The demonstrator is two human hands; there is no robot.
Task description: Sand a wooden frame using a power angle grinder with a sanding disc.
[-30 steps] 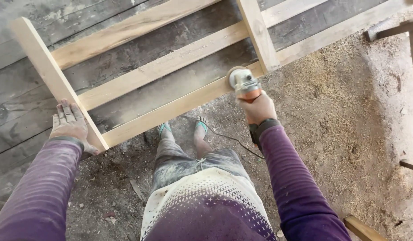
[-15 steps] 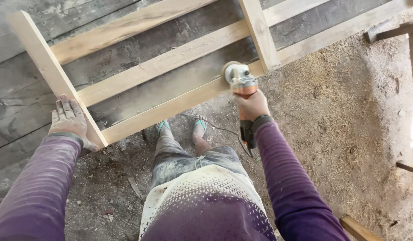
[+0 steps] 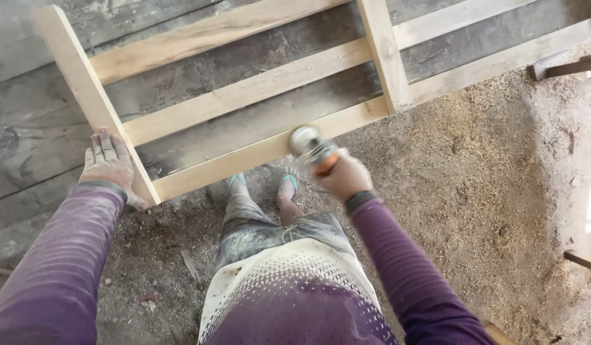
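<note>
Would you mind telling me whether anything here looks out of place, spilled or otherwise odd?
Sawdust lies thick over the ground to the right of the wooden frame. The right hand runs a power sander on the frame's bottom rail, close above feet in open sandals. The left hand steadies the frame's corner. No breakage shows.

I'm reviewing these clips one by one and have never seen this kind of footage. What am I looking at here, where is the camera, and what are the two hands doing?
The camera sits on a person's head and looks straight down, so you see their own purple sleeves, legs and feet. There is no machine, only two bare hands. In front of them a wooden frame of pale slats stands against a dark plank wall, over ground covered in sawdust. The left hand lies flat against the frame's end post. The right hand grips a small handheld power sander or grinder, with its round head against the lowest slat. A thin cord trails near the feet.
</note>
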